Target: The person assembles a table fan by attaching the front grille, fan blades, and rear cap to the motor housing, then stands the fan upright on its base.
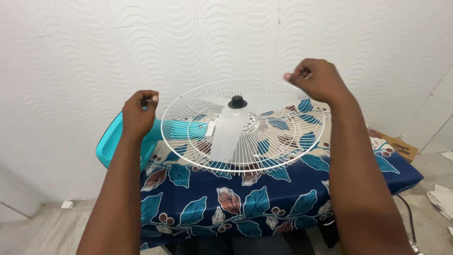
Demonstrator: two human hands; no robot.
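A round white wire fan guard (264, 141) lies face-up on the leaf-patterned blue cloth (245, 203), cradling translucent blades (231, 132) under a black cap (237, 102). The left hand (139, 113) is clenched beside its rim, empty as far as shows. The right hand (317, 79) pinches at the far rim; what it grips I cannot tell.

White wall panels embossed with wavy, shell-like relief (71, 52) fill the whole backdrop, seams faintly visible. In front of this wall stands a table draped in a dark blue cloth printed with teal, white and rust-brown leaves (264, 198). Below the cloth's left edge, pale grey floor (42, 231), with a small white scrap (67, 204) lying near the wall base. Right of the table, a flat brown cardboard piece (401, 147) and loose white papers (441, 198) on the floor. Light even, soft, no hard shadows.
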